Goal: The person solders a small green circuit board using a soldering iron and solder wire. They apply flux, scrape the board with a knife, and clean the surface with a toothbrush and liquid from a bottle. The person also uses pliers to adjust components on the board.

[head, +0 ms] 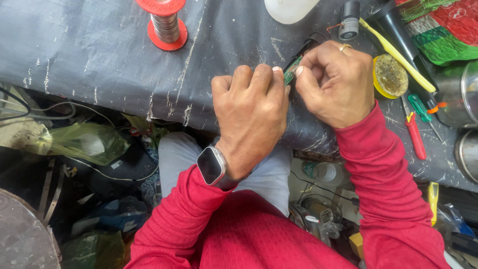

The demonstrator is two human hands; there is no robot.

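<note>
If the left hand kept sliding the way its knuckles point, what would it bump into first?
The left hand points toward the right hand, so it would probably meet the small green circuit board pinched between them at once, then the right hand's fingers. Both hands already grip the board, as far as the picture shows.

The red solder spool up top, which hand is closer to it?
Left. The left hand lies below and right of the red solder spool; the right hand is farther right, beyond it.

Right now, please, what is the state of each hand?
Left hand: closed, fingertips pinching the small green circuit board.
Right hand: closed, also gripping the same board, from its other side.
</note>
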